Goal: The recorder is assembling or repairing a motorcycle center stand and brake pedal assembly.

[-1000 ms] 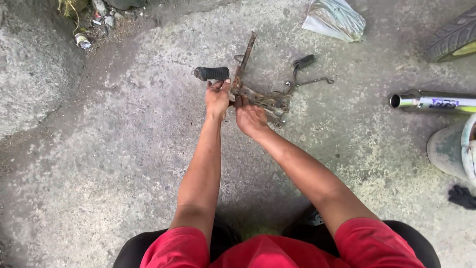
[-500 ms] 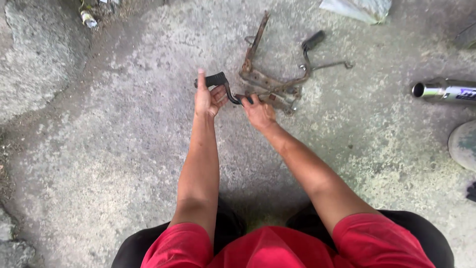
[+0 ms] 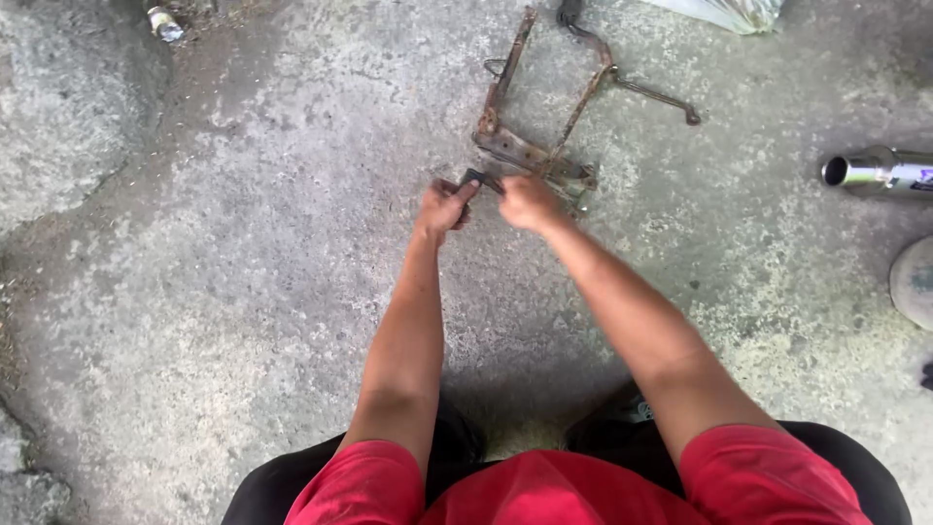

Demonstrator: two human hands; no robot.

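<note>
Rusty frame: just ahead of both hands.
Left hand: grips black lever.
Right hand: fisted; contents unclear.
Risk: sharp rust may cut.

both arms outstretched, left grip and right grip curled.

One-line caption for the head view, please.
Both hands, left hand and right hand, grip a dark part at a rusty metal frame on concrete.

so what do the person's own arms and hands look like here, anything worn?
Both arms bare from hand to shoulder; left hand and right hand ungloved, with no watch or rings visible. Red short sleeves at the upper arms, with a dark garment below.
</note>
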